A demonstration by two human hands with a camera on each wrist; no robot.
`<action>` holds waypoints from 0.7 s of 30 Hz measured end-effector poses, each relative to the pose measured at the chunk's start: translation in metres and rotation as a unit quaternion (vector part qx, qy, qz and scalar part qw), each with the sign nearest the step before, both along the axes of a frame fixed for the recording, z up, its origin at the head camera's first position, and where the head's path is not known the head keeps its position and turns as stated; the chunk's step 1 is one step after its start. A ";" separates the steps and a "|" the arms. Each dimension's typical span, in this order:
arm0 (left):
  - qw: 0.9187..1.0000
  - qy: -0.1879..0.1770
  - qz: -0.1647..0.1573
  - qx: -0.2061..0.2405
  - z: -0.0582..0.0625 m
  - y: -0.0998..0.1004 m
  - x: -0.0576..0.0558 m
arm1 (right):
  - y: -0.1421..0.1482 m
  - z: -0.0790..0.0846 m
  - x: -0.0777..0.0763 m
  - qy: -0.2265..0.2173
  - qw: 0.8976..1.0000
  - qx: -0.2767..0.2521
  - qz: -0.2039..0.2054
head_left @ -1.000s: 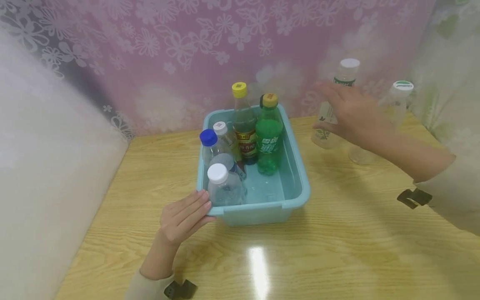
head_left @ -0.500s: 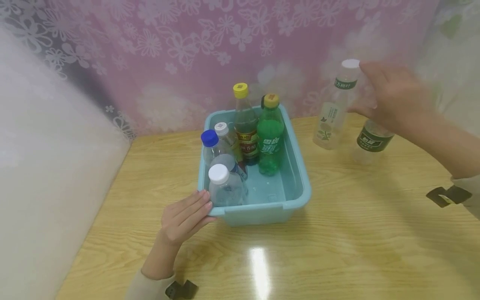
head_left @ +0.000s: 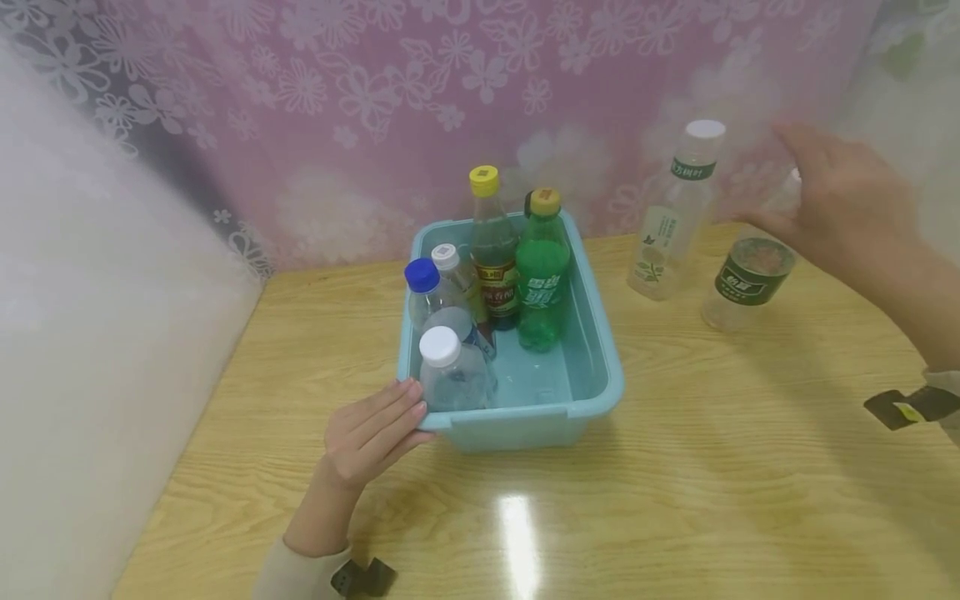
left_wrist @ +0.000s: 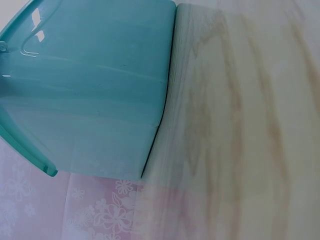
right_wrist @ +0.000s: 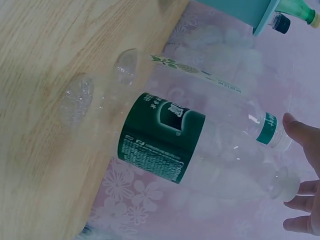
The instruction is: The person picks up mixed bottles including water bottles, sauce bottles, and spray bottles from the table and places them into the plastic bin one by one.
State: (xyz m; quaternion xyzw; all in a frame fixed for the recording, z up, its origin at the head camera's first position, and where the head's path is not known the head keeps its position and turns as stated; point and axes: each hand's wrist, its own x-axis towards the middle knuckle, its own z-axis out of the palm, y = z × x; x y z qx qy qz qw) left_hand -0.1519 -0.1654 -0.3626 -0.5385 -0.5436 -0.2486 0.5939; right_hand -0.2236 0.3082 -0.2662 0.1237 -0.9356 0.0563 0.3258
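Observation:
A light-blue plastic basin [head_left: 517, 429] stands on the table in the head view. My left hand [head_left: 375, 433] holds its front left corner, fingers on the rim and thumb beneath. Beyond the fingers of my right hand [head_left: 855, 196] stands a clear bottle with a dark green label [head_left: 753, 273]; its upper part is mostly hidden by the hand. In the right wrist view, spread fingers [right_wrist: 302, 202] lie close to that bottle's top; contact cannot be told. Left of it is a clear bottle with a white cap [head_left: 663, 242], upright.
Inside the basin are a green soda bottle [head_left: 542, 283], a yellow-capped sauce bottle [head_left: 495, 267], a blue-capped bottle [head_left: 435, 302], a clear white-capped bottle [head_left: 453, 379] and a small white-capped bottle [head_left: 457, 275]. A flowered pink wall [head_left: 360, 167] closes off the back of the wooden table [head_left: 675, 500].
My right hand has moved right, from in front of the left clear bottle to the green-labelled one, uncovering the left bottle. My left hand stays on the basin's corner.

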 end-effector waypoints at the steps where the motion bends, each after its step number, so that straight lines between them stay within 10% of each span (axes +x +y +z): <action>1: 1.000 0.000 0.000 0.000 0.000 0.000 0.000 | 0.001 -0.001 0.001 0.001 1.000 -0.002 0.000; 11: 1.000 -0.002 -0.002 0.001 0.001 0.000 0.000 | 0.006 -0.010 0.004 -0.071 0.996 -0.051 -0.030; 21: 1.000 -0.002 0.000 -0.001 0.001 0.000 0.000 | 0.011 -0.022 0.006 -0.222 0.958 -0.176 -0.049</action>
